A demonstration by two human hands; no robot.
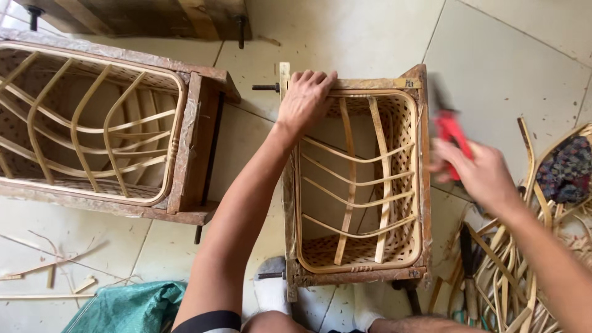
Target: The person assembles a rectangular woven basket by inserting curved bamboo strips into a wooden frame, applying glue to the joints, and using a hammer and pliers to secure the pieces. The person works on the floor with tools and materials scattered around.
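Note:
A woven cane basket sits inside a wooden frame (422, 185) on the tiled floor in front of me. Bent cane strips cross its inside. My left hand (304, 98) rests on the frame's far top edge, fingers curled over it. To the right of the frame, my right hand (478, 172) grips a red-handled tool (449, 132), which is blurred.
A larger wooden frame (191, 142) with a similar cane basket lies at the left. A heap of cane strips (512, 271) and a patterned cloth (566, 169) lie at the right. A green sack (132, 306) lies at the bottom left. Loose offcuts (49, 274) are scattered on the floor.

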